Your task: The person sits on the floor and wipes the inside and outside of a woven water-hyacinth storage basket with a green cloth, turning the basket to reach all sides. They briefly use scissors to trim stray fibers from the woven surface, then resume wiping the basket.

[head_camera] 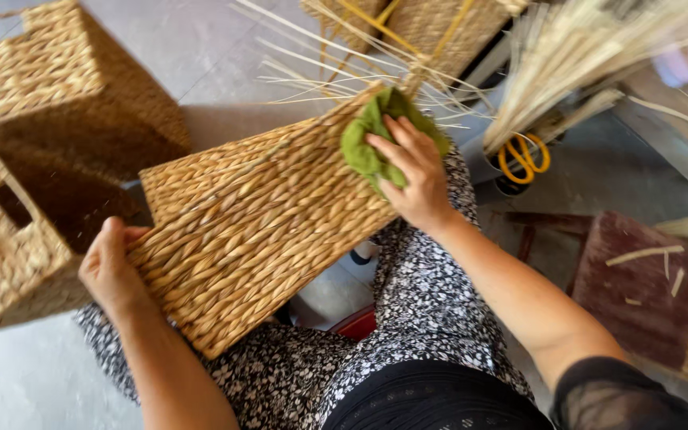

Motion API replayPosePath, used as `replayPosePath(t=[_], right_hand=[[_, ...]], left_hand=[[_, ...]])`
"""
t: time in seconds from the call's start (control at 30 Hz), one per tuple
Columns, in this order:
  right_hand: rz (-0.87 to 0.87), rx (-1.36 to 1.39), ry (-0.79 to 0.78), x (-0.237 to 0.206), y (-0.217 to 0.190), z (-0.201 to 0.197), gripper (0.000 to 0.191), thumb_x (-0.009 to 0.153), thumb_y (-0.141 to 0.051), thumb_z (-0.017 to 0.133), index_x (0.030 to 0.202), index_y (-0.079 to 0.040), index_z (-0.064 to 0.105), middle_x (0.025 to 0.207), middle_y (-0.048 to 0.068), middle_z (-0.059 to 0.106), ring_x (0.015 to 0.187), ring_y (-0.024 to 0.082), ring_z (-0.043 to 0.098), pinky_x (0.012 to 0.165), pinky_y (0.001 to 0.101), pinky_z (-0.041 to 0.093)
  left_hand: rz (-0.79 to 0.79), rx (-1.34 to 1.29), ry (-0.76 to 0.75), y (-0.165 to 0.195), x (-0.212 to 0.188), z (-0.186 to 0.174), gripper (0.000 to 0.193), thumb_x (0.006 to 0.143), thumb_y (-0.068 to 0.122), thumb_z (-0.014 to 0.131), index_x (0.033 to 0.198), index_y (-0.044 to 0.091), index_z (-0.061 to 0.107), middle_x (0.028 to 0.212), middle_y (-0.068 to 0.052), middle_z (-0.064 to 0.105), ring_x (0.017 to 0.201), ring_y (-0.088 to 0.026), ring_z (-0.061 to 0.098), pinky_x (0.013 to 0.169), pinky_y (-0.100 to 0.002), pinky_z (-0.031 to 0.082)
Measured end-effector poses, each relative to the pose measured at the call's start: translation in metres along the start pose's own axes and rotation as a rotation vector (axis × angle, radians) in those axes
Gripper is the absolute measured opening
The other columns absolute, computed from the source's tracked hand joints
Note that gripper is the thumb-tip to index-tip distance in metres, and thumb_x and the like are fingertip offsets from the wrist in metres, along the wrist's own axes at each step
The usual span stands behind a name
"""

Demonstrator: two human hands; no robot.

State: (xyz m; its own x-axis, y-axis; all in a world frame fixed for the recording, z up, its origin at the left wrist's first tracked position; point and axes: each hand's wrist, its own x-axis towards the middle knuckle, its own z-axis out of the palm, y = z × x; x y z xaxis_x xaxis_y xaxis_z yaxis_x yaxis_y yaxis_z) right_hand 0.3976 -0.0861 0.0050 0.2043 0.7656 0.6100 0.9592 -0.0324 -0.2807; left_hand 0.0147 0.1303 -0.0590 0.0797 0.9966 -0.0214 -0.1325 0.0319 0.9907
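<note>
A woven straw basket (256,223) lies tilted across my lap, one flat side facing up. My left hand (109,267) grips its near left corner. My right hand (416,171) presses a crumpled green cloth (372,139) against the basket's far right corner. Loose unwoven straw ends (344,64) stick out beyond that far corner.
Two finished woven baskets (33,159) with handle cut-outs stand on the grey floor at the left. A bundle of pale reeds (583,56) and yellow-handled scissors (523,155) sit at the upper right. A dark red wooden stool (631,279) with straw scraps is at the right.
</note>
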Motion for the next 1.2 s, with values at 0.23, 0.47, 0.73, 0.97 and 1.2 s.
replayPosePath(t=[0.23, 0.47, 0.73, 0.97, 1.2], right_hand=[[-0.019, 0.267, 0.001, -0.015, -0.094, 0.064, 0.084, 0.093, -0.013, 0.084, 0.158, -0.036, 0.037, 0.155, 0.0, 0.05, 0.139, 0.021, 0.049, 0.117, 0.0407, 0.044], [-0.302, 0.629, -0.313, -0.002, -0.198, 0.091, 0.077, 0.085, -0.035, 0.077, 0.152, -0.032, 0.039, 0.161, 0.013, 0.047, 0.149, 0.03, 0.042, 0.13, 0.0563, 0.035], [-0.227, 0.615, -0.222, 0.002, -0.079, 0.06, 0.054, 0.09, -0.014, 0.076, 0.14, -0.023, 0.059, 0.15, 0.002, 0.055, 0.142, 0.024, 0.05, 0.127, 0.0482, 0.036], [0.049, 0.096, -0.1, 0.013, 0.027, 0.002, 0.071, 0.087, -0.01, 0.087, 0.148, -0.026, 0.056, 0.157, 0.003, 0.054, 0.148, 0.027, 0.048, 0.128, 0.0463, 0.036], [-0.033, 0.253, -0.141, -0.012, -0.054, 0.044, 0.06, 0.094, -0.01, 0.075, 0.149, -0.024, 0.054, 0.163, 0.009, 0.045, 0.152, 0.027, 0.042, 0.129, 0.0507, 0.027]], left_hand=[[0.022, 0.149, 0.002, 0.003, -0.002, -0.003, 0.037, 0.119, 0.026, 0.064, 0.089, 0.005, 0.071, 0.081, -0.008, 0.068, 0.063, -0.013, 0.056, 0.075, -0.027, 0.054], [0.012, -0.007, -0.067, 0.001, 0.002, -0.01, 0.037, 0.119, 0.025, 0.065, 0.092, 0.001, 0.072, 0.086, -0.011, 0.072, 0.067, -0.013, 0.062, 0.071, -0.027, 0.049], [0.052, 0.052, -0.005, 0.002, -0.005, 0.0, 0.031, 0.114, 0.024, 0.067, 0.095, 0.001, 0.074, 0.09, -0.009, 0.072, 0.076, -0.012, 0.062, 0.077, -0.027, 0.049], [0.09, 0.073, -0.031, 0.0, 0.0, 0.008, 0.032, 0.11, 0.025, 0.067, 0.091, 0.0, 0.075, 0.088, -0.004, 0.072, 0.079, -0.008, 0.058, 0.08, -0.024, 0.046], [-0.011, 0.029, 0.01, 0.002, -0.001, 0.012, 0.035, 0.103, 0.031, 0.068, 0.084, 0.003, 0.076, 0.078, -0.002, 0.072, 0.069, -0.007, 0.058, 0.07, -0.023, 0.046]])
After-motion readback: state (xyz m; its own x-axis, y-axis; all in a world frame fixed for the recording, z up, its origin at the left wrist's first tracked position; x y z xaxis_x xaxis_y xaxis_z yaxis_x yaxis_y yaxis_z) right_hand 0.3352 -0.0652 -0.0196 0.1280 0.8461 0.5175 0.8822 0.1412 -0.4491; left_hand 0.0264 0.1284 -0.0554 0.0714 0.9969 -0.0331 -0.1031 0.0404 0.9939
